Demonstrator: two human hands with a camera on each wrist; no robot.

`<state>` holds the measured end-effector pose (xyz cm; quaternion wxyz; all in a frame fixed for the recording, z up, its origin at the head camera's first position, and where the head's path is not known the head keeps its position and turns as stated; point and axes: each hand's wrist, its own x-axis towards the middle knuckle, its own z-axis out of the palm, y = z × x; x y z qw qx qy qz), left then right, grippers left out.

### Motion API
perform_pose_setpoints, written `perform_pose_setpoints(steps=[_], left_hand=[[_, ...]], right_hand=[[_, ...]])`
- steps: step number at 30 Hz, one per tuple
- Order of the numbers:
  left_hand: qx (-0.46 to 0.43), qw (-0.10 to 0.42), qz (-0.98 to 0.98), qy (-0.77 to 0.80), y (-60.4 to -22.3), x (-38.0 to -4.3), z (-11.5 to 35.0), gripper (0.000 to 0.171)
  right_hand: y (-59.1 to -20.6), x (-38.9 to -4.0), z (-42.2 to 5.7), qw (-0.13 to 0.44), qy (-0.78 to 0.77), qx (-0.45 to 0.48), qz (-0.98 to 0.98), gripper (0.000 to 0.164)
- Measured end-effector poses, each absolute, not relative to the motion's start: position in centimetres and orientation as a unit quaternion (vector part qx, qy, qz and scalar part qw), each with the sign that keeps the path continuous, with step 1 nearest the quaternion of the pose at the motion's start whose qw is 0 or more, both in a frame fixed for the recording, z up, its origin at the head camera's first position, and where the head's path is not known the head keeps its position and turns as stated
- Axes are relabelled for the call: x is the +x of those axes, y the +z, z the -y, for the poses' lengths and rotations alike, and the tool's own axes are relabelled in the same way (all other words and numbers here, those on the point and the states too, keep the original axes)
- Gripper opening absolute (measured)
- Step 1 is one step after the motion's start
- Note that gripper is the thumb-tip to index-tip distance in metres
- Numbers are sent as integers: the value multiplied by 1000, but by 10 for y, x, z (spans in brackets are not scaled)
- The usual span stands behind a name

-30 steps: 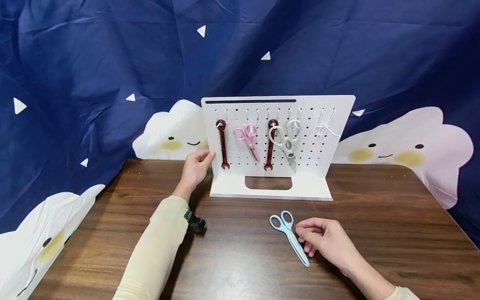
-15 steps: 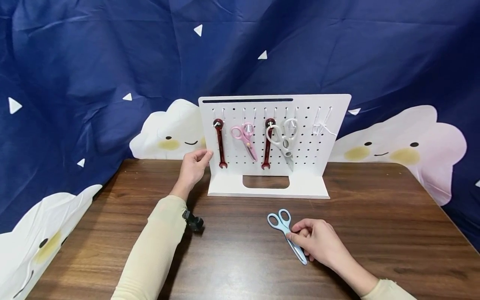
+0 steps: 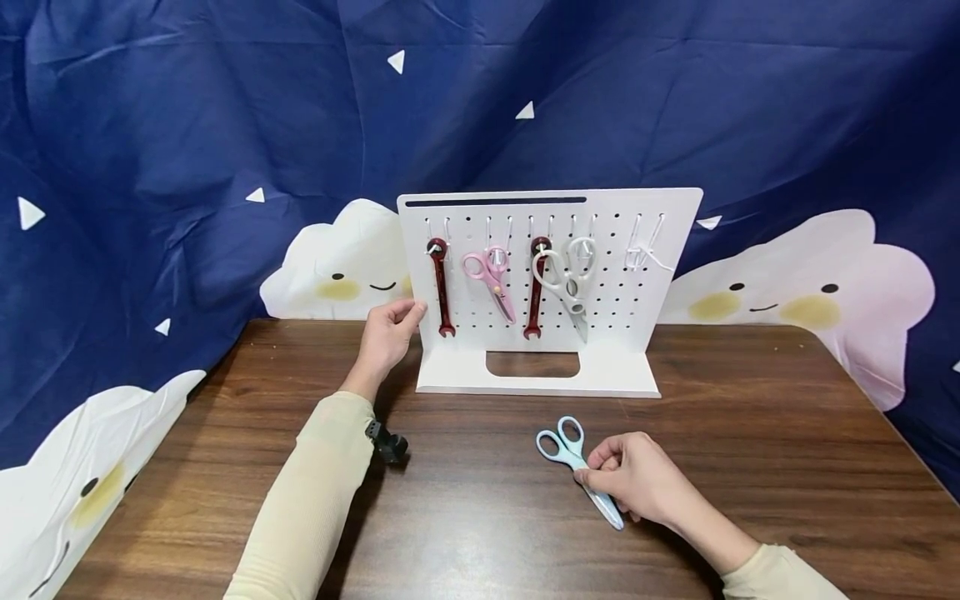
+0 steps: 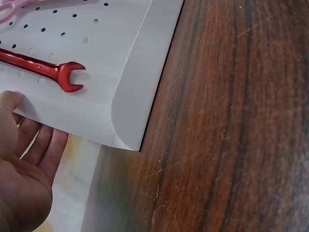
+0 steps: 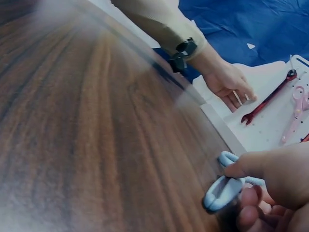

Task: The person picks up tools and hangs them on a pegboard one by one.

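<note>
My right hand (image 3: 641, 482) pinches a pair of light blue scissors (image 3: 575, 459) around the middle, between thumb and fingers. Their finger loops point toward the pegboard, the tip toward me; whether they still touch the table, I cannot tell. At the left edge of the white pegboard (image 3: 457, 371), my left hand (image 3: 386, 337) grips with the thumb in front and the other fingers behind, as the left wrist view shows. Beside that thumb hangs a red wrench (image 4: 46, 70). Pink scissors (image 3: 497, 279), another red wrench (image 3: 536, 300) and white scissors (image 3: 572, 287) hang farther right.
A white hook (image 3: 639, 257) on the board's right side bears no tool. The board stands on the brown wooden table (image 3: 465, 500), in front of a blue cloth (image 3: 225, 100) printed with clouds. A black wrist camera (image 3: 387, 443) sits on the left sleeve.
The right hand has moved left from beside the light blue scissors and taken hold of them. They have turned slightly, their tip shifting right. The left hand keeps its place on the pegboard.
</note>
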<state>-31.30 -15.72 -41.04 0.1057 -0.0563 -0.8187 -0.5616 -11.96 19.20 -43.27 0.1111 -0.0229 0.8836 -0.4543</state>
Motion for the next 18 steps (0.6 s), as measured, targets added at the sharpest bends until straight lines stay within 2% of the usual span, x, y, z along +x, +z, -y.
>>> perform_pose_setpoints(steps=[4, 8, 18], left_hand=[[-57, 99, 819, -562, -410, -313, 158, 35], [-55, 93, 821, -561, -411, -314, 158, 35], [-59, 96, 824, -556, -412, -316, 160, 35]], right_hand=[[-432, -121, -197, 129, -472, -58, -870, 22], [-432, -120, -200, 120, -478, -88, -866, 22], [-427, -121, -208, 128, -520, -105, -838, 18]])
